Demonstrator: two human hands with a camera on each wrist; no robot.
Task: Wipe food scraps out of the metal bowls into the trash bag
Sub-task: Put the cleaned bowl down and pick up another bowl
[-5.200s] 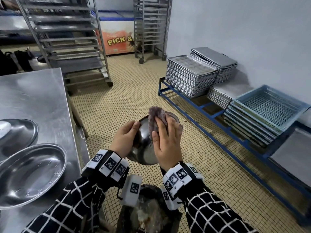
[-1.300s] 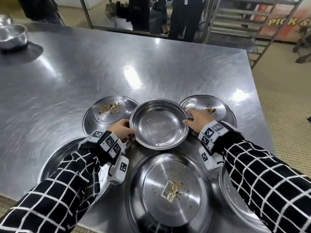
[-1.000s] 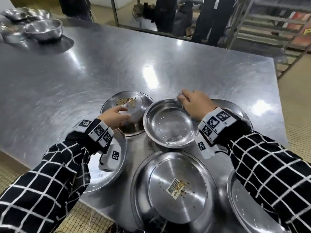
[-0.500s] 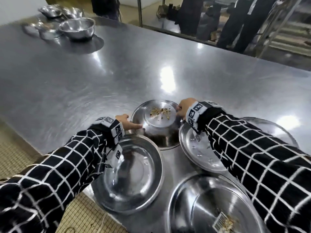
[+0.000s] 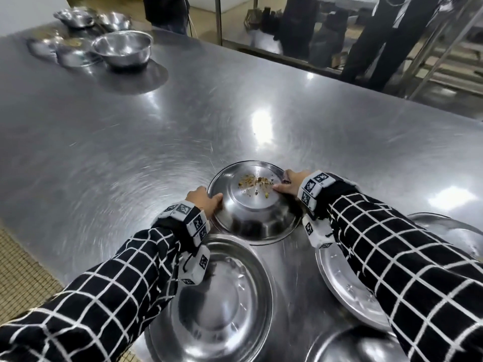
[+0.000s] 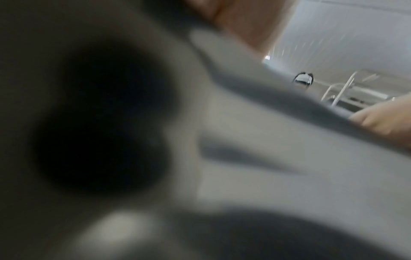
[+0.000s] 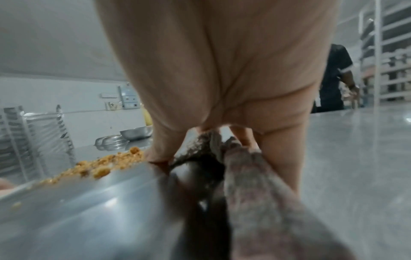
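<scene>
A: One bowl [image 5: 252, 202] has my attention, the one with the brown scraps [image 5: 254, 182] in its flat middle, out on the desk [image 5: 156, 121] beyond the other bowls.

B: Who's got hold of it?

A: Both of me. My left hand [image 5: 202, 202] curls round the near-left rim; my right hand [image 5: 288, 182] pinches the far-right rim, thumb on the inner wall, with the grey rag [image 7: 255, 176] bunched under the fingers.

B: How will you lift it well?

A: Level, I reckon, both sides rising together so no scraps slide off. It's slick steel, so firm thumbs. I'd tip it only over the trash bag, which isn't in view.
</scene>
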